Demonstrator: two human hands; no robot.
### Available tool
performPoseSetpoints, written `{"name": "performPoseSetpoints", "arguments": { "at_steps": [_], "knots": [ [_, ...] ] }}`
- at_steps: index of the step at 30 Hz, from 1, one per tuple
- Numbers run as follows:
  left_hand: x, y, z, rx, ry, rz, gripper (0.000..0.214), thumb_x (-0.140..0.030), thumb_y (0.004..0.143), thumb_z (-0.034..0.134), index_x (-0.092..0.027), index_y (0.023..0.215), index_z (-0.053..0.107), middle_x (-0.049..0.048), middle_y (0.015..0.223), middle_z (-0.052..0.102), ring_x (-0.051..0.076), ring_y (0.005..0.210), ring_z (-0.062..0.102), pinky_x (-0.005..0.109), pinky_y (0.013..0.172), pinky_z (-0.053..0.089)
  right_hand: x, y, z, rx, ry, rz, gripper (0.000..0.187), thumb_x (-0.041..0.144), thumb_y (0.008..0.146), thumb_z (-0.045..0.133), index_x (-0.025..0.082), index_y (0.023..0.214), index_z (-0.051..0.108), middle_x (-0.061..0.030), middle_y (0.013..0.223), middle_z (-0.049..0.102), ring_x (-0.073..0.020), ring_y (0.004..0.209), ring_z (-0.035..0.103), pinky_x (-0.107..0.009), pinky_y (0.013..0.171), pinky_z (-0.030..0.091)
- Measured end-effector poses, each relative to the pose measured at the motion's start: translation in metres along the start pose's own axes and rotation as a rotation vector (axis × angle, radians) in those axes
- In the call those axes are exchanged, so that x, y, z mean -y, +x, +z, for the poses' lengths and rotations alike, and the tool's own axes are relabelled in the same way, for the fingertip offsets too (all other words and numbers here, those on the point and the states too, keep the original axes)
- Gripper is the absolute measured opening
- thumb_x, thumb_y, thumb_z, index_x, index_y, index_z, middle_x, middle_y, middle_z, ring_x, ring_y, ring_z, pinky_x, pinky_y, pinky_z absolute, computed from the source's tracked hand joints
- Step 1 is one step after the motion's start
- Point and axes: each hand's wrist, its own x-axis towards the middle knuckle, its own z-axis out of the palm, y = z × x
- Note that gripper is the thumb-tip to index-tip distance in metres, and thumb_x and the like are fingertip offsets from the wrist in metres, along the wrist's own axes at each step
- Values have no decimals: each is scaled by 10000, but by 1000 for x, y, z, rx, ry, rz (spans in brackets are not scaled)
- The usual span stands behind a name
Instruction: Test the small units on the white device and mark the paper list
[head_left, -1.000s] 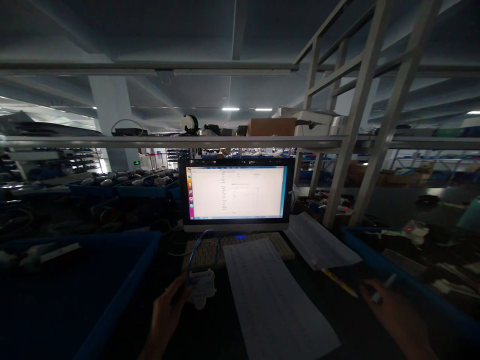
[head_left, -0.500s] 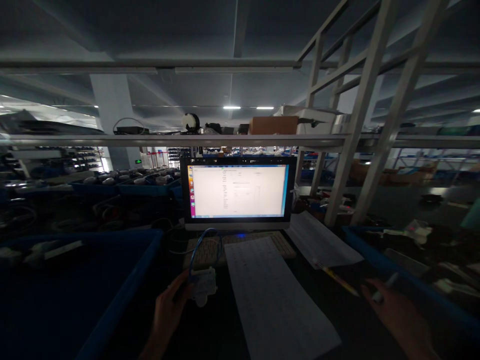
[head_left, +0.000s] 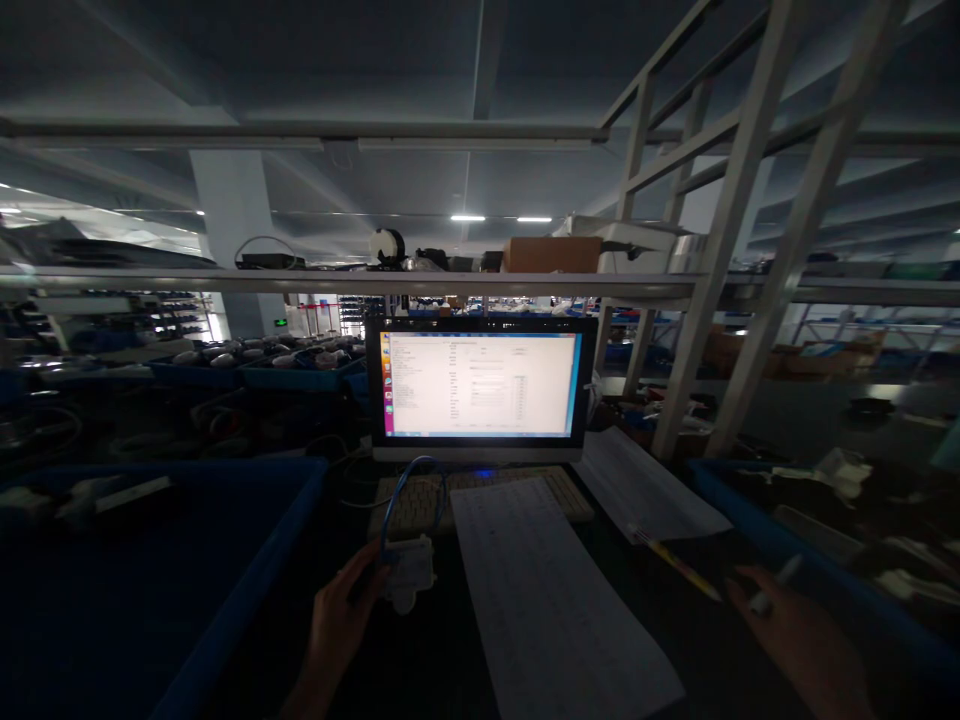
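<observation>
My left hand [head_left: 343, 610] is closed at the left edge of a small, pale, box-like device [head_left: 411, 568]. A blue cable [head_left: 390, 505] rises from beside those fingertips and loops over the keyboard [head_left: 416, 503]. Between my thumb and fingers, my right hand [head_left: 787, 625] holds a light-coloured pen [head_left: 786, 572], at the lower right. A long printed sheet [head_left: 547, 590] lies between the two hands and overlaps the keyboard. Dim light hides the fine detail of the device.
Behind the keyboard stands a lit monitor [head_left: 480, 390]. A second sheet [head_left: 652, 485] and a yellow pen [head_left: 686, 572] lie to the right. Blue bins [head_left: 247, 590] [head_left: 825, 570] flank the workplace. A shelf [head_left: 450, 285] crosses above the monitor, with metal posts [head_left: 720, 230] at right.
More text lines now show on the monitor, mainly on its left side. The whole view has shifted slightly. Both hands keep nearly the same place and hold.
</observation>
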Motion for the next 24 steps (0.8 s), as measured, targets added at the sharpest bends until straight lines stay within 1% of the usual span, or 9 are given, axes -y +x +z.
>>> {"name": "performPoseSetpoints", "arguments": {
  "at_steps": [3,5,8,12,14,17,19,21,24],
  "knots": [
    [-1,-1,1,-8,8,-7,420,-551,660,612,-229,914,703,49,984,708,263,918,665,376,844,542,6,0,-6,50,-32,-16,439,522,766,369,194,888,633,-99,641,649,-290,594,619,-412,567,496],
    [-3,-2,1,-18,4,-31,422,-554,652,613,-225,901,702,53,978,710,267,923,664,382,850,539,15,-1,-14,-40,-111,-97,464,515,788,340,170,903,628,-138,764,663,-323,735,616,-438,643,495],
    [-5,-2,1,-69,2,-102,426,-559,634,622,-216,875,695,56,947,715,269,914,664,377,825,548,29,-3,-26,-204,-210,-204,482,505,838,308,148,961,608,-165,933,647,-357,932,557,-455,733,477],
    [-5,0,-3,-215,-101,-192,467,-556,593,655,-189,882,658,71,933,710,262,913,660,373,822,545,36,-5,-33,-274,-159,-238,466,481,871,300,135,983,592,-180,983,630,-354,995,528,-460,774,471],
    [-3,2,-5,-276,-202,-239,495,-550,562,684,-178,884,628,76,894,710,256,877,668,367,797,552,37,-5,-35,-277,-74,-248,453,490,867,315,145,979,586,-175,1031,622,-348,1012,529,-473,817,459],
    [-1,4,-8,-298,-288,-283,527,-542,525,723,-171,879,604,76,884,705,255,881,666,367,797,550,49,-1,-41,-262,137,-218,436,524,852,356,170,987,572,-151,1067,618,-314,1002,555,-462,871,442],
    [0,4,-10,-286,-302,-289,536,-543,515,736,-168,874,605,75,904,699,254,905,657,366,812,542,67,2,-44,-264,326,-131,422,533,852,379,186,1006,563,-134,1073,618,-286,1012,562,-435,899,429],
    [-2,3,-11,-263,-301,-295,549,-550,512,741,-162,879,611,79,914,696,253,910,653,364,810,538,92,3,-42,-257,532,-33,414,527,862,383,194,1044,547,-119,1048,628,-259,1009,569,-414,906,425],
    [-7,2,-14,-222,-306,-319,587,-569,504,743,-148,893,616,87,909,693,255,893,653,356,777,536,128,1,-27,-178,796,27,455,537,864,375,185,1122,505,-96,949,648,-238,911,601,-411,827,462]
  ]
}}
